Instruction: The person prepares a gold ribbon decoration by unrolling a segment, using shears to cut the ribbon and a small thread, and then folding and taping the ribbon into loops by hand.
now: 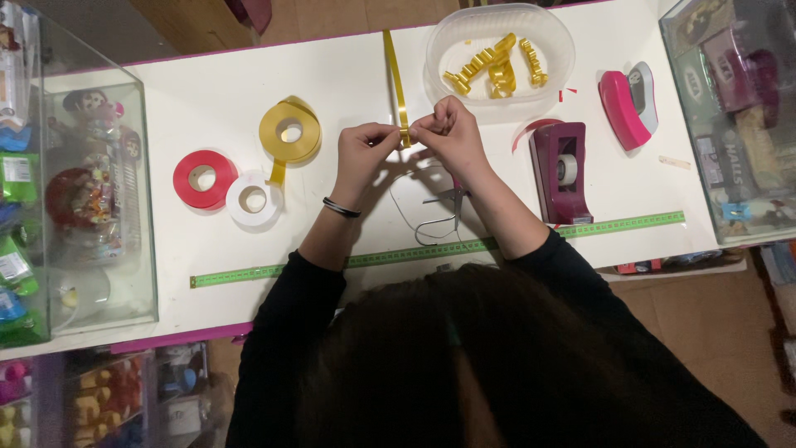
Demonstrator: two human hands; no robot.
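Just beside the tape dispenser [561, 170], the left hand [362, 153] and right hand [452, 137] both pinched the yellow ribbon [397, 91], which looked light, thin and slippery, best held near its end.

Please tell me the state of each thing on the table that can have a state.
Left hand: pinching yellow ribbon strip
Right hand: pinching same strip
Yellow ribbon roll: partly unrolled
Red ribbon roll: wound
White ribbon roll: wound
Scissors: lying unused
Plastic tub: holds yellow curls
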